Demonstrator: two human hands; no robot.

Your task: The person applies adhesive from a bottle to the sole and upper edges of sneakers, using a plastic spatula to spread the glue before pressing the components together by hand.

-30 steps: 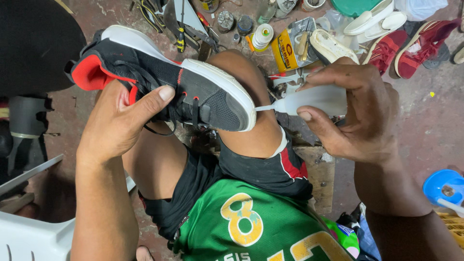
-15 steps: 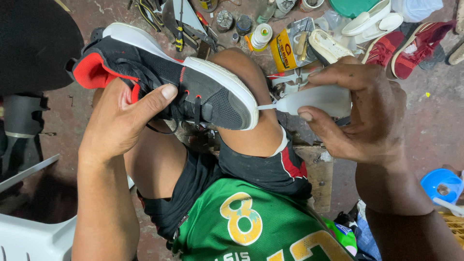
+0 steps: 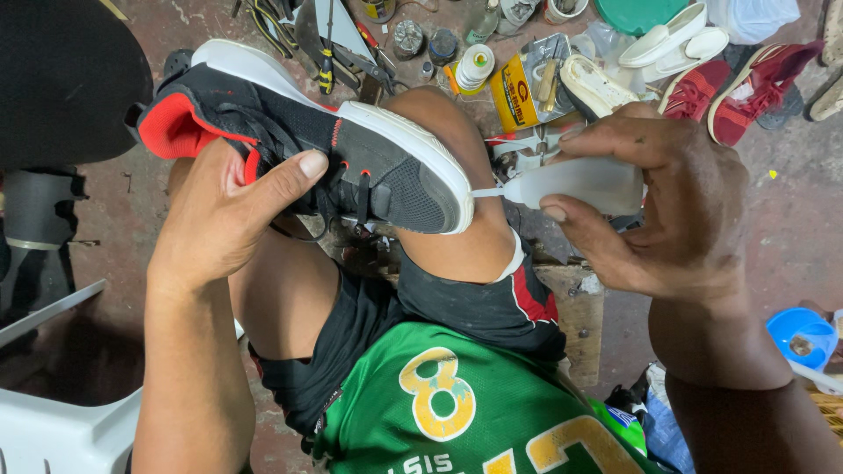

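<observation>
Now my left hand (image 3: 228, 219) grips the black sneaker (image 3: 307, 140) on my knee (image 3: 448, 175); my right hand (image 3: 667, 202) squeezes a white glue bottle (image 3: 575, 183), nozzle touching the toe sole.

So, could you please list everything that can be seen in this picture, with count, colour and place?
sneaker: 1, black with red lining and white sole, resting on the raised knee
squeeze bottle: 1, translucent white, nozzle at the sneaker's toe edge
yellow can: 1, yellow, floor behind the knee
thread spool: 1, white with yellow top, floor, left of the can
red shoes: 2, red with white stripes, floor top right
white soles: 2, white, floor top right
green lid: 1, green, top edge
blue bowl: 1, blue, floor at right
hand tools: several, dark, floor at top
wooden block: 1, brown, under the knee
left hand: 1, gripping the sneaker
right hand: 1, holding the squeeze bottle
</observation>
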